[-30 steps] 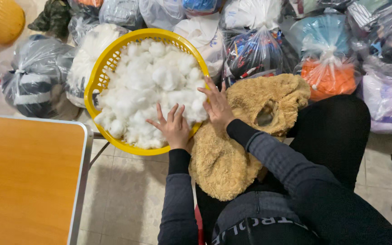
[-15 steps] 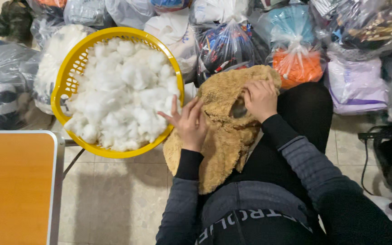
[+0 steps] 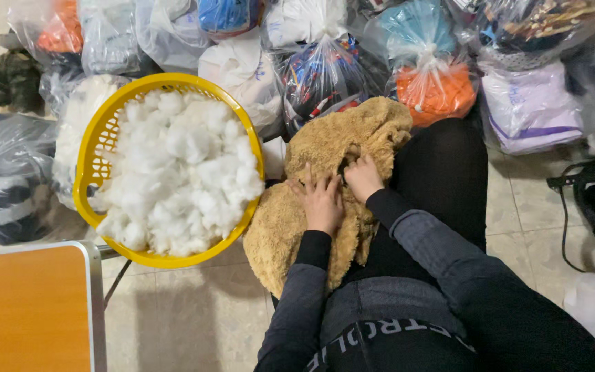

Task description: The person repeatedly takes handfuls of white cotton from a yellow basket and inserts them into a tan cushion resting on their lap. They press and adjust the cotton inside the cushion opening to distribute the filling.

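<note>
Tan plush toy skin (image 3: 325, 207) lies flat and limp on the lap, apparently barely stuffed. Left hand (image 3: 321, 202) presses it open-palmed; right hand (image 3: 363, 178) pinches its opening, while the yellow basket (image 3: 98, 148) left of them looks full of white stuffing (image 3: 177, 179).

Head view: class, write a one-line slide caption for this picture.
Both hands, left hand and right hand, press a tan plush skin on the lap beside a yellow basket of white stuffing.

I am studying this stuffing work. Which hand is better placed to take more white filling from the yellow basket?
Probably the left hand: it lies flat on the tan plush skin, nearer the yellow basket. The right hand is at the skin's opening.
</note>
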